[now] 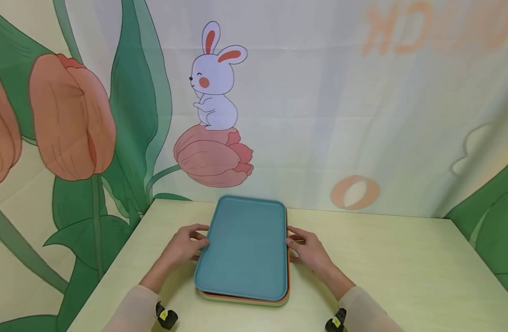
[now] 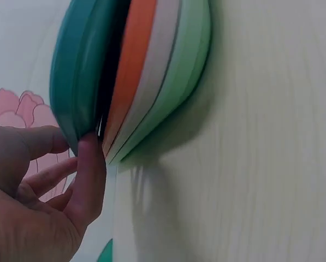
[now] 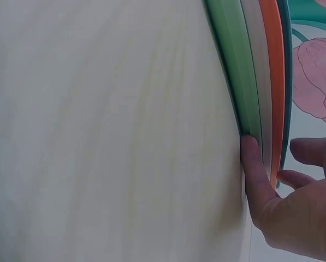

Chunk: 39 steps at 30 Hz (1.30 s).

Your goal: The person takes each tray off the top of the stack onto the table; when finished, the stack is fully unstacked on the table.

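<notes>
A teal rectangular tray (image 1: 245, 249) lies on top of a stack of trays on the table. Beneath it, the left wrist view shows an orange tray (image 2: 131, 71), a pale greyish tray (image 2: 157, 71) and a light green tray (image 2: 193, 54) at the bottom. My left hand (image 1: 184, 245) pinches the teal tray's left edge, where a dark gap separates it from the orange one. On the opposite side, my right hand (image 1: 313, 251) touches the stack. One straight finger (image 3: 254, 169) lies against the green tray, and the thumb (image 3: 310, 150) is at the teal rim.
The pale wood-grain table (image 1: 382, 263) extends to both sides of the stack. Behind it hangs a curtain (image 1: 303, 115) printed with a rabbit and tulips. Each wrist wears a small black camera (image 1: 166, 317).
</notes>
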Each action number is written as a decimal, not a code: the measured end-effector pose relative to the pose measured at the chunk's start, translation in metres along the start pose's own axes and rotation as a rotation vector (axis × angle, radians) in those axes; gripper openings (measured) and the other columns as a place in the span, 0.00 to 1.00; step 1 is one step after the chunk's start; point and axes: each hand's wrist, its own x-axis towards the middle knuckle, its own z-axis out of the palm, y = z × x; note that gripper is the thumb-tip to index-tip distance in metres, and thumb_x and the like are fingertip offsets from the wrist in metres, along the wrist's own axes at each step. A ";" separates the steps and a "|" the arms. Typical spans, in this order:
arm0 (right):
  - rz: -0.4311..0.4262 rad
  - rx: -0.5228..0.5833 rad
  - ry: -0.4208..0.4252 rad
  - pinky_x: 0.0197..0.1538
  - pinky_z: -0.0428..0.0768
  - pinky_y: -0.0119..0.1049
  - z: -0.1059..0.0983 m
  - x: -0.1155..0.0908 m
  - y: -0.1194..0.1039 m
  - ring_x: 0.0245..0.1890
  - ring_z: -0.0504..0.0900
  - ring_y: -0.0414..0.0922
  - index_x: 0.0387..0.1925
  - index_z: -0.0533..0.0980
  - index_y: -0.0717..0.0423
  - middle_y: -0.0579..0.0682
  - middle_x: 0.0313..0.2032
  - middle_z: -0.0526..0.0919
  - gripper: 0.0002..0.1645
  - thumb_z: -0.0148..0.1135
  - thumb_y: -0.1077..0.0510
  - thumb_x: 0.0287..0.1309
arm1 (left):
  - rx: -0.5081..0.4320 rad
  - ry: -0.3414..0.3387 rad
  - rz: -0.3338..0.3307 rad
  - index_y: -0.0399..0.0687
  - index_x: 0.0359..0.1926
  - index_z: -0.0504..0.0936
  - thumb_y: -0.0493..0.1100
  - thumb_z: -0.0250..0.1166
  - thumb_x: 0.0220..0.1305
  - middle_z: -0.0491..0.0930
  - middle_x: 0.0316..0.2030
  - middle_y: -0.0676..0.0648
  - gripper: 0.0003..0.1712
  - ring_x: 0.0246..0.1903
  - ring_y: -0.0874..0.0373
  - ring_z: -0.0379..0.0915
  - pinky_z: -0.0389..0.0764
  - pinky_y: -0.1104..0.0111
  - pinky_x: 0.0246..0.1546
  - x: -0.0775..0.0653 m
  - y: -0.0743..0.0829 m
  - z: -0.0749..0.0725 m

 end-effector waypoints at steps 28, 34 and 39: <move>0.017 0.024 -0.024 0.45 0.90 0.47 -0.001 -0.002 -0.001 0.46 0.84 0.49 0.78 0.67 0.61 0.65 0.58 0.76 0.37 0.63 0.70 0.71 | 0.031 0.146 -0.037 0.34 0.73 0.73 0.49 0.62 0.80 0.75 0.66 0.31 0.31 0.48 0.59 0.78 0.83 0.64 0.42 -0.025 -0.048 -0.131; 0.019 0.030 -0.022 0.43 0.90 0.46 -0.001 0.001 0.000 0.45 0.83 0.49 0.78 0.67 0.61 0.65 0.57 0.77 0.37 0.63 0.72 0.70 | 0.094 0.212 -0.054 0.34 0.74 0.74 0.52 0.62 0.80 0.73 0.68 0.30 0.33 0.58 0.43 0.75 0.79 0.62 0.48 -0.022 -0.061 -0.140; 0.024 0.027 -0.016 0.41 0.89 0.45 0.000 0.002 0.001 0.44 0.82 0.49 0.77 0.68 0.59 0.64 0.57 0.77 0.38 0.62 0.73 0.68 | 0.071 0.228 -0.099 0.33 0.75 0.71 0.54 0.60 0.80 0.66 0.72 0.27 0.35 0.69 0.30 0.64 0.72 0.44 0.65 -0.020 -0.073 -0.144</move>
